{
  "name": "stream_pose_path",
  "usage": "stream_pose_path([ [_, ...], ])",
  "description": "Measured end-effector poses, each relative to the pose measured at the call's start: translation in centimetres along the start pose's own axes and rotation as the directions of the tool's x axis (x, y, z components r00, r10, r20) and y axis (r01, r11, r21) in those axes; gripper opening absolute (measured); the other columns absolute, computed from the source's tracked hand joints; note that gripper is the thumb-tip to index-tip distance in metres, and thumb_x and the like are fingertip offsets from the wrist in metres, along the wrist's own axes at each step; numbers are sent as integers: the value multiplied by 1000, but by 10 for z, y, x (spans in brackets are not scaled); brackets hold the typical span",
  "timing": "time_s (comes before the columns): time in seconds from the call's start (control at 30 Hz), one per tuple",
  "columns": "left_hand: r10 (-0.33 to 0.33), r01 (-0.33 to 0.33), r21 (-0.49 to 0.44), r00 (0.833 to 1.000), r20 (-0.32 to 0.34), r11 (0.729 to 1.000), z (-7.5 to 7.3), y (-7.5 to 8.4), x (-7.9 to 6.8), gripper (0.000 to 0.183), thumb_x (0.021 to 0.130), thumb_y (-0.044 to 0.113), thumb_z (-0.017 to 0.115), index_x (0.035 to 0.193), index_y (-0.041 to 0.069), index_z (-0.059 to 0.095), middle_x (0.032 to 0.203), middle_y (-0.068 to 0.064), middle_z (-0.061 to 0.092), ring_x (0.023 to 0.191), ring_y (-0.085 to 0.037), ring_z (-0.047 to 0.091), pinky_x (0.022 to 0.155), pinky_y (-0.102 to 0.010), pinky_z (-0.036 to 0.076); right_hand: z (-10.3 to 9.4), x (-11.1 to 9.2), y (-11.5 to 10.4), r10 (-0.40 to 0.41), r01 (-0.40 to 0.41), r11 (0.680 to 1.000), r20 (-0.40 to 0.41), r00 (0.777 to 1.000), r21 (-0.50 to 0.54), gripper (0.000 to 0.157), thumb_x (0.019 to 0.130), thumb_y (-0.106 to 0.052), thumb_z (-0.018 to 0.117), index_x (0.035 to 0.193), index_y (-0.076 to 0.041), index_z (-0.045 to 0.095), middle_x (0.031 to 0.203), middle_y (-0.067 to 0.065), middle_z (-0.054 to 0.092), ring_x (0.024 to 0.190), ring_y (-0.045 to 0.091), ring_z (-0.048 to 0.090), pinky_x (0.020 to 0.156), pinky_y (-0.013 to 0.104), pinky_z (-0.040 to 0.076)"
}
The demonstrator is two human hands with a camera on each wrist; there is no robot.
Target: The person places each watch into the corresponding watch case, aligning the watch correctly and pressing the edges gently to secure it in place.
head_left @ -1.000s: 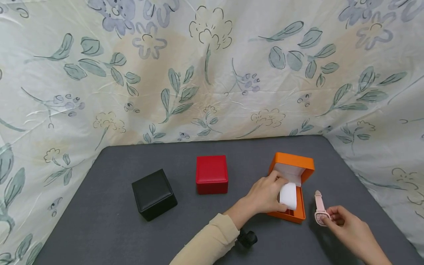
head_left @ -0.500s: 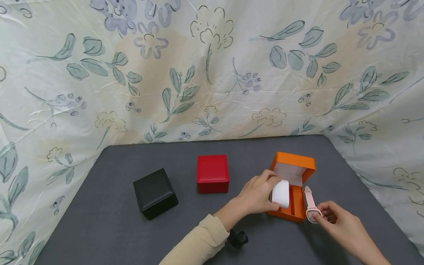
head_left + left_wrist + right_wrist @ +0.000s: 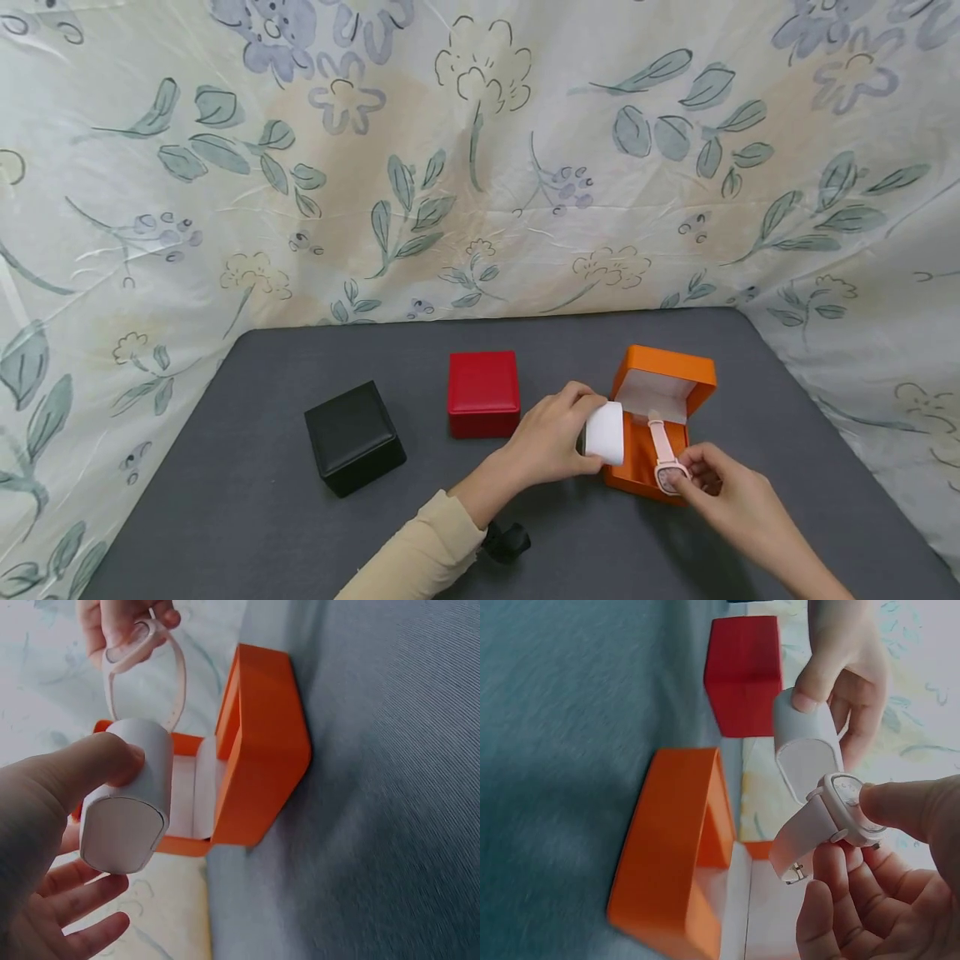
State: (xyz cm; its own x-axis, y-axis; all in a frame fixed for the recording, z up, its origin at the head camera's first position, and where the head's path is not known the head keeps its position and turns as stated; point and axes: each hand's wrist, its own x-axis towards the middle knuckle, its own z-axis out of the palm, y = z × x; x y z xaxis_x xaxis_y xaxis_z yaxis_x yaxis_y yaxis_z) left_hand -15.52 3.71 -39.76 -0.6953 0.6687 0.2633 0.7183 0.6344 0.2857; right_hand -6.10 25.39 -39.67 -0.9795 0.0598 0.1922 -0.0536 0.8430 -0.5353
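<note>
Head view: orange box (image 3: 636, 450) under watch (image 3: 662, 443), gap to table edge (image 3: 776, 368)

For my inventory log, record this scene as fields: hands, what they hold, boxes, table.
Left hand: holds the cushion
Right hand: pinches the watch, thumb on its face
Cushion: white
Watch: pink, off the cushion
Orange box: lid open
Red box: closed, between the other boxes
Black box: closed
Table: dark grey

Your watch (image 3: 829, 814) has a metal-looking buckle (image 3: 796, 875); your cushion (image 3: 152, 784) looks smooth, the red box (image 3: 483, 392) glossy, the tabletop (image 3: 382, 802) woven.
</note>
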Motion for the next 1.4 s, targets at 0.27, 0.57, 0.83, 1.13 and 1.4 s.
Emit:
stream_pose_path([
  [0.27, -35, 35, -24, 999, 3, 999, -10, -10, -15, 67, 70, 39, 76, 128, 19, 48, 125, 3, 46, 99, -9, 50, 83, -21, 46, 7, 7, -17, -53, 56, 997, -47, 997, 59, 21, 78, -27, 74, 86, -16, 57, 72, -7, 53, 61, -1, 47, 55, 19, 42],
  [0.57, -61, 60, -39, 998, -12, 997, -19, -20, -30, 72, 65, 37, 80, 126, 19, 48, 125, 4, 46, 102, -9, 49, 80, -21, 48, 17, 17, -34, -87, 94, 989, -64, 994, 117, 19, 77, -25, 74, 87, -18, 59, 71, -8, 55, 62, 0, 49, 57, 19, 43],
  [0.83, -63, 61, -40, 997, -39, 997, -25, -30, -44, 75, 62, 35, 83, 126, 18, 48, 125, 2, 47, 104, -11, 50, 81, -23, 49, 30, 31, -46, -103, 106, 978, -24, 994, 178, 16, 79, -19, 72, 89, -14, 60, 74, -6, 56, 64, 3, 49, 59, 20, 44],
  [1.13, -84, 82, -38, 994, -71, 996, -36, -38, -60, 76, 60, 33, 84, 125, 16, 49, 124, 1, 47, 102, -12, 51, 78, -26, 51, 40, 43, -59, -126, 125, 969, -9, 992, 212, 17, 80, -20, 71, 90, -16, 58, 76, -7, 57, 69, 5, 52, 66, 23, 50],
  [1.4, -105, 102, -39, 991, -88, 994, -45, -46, -71, 76, 60, 32, 84, 126, 17, 49, 125, 1, 47, 101, -12, 52, 78, -27, 52, 50, 53, -72, -157, 149, 940, 2, 988, 307, 17, 80, -15, 71, 91, -13, 59, 78, -3, 58, 69, 9, 53, 64, 21, 49],
])
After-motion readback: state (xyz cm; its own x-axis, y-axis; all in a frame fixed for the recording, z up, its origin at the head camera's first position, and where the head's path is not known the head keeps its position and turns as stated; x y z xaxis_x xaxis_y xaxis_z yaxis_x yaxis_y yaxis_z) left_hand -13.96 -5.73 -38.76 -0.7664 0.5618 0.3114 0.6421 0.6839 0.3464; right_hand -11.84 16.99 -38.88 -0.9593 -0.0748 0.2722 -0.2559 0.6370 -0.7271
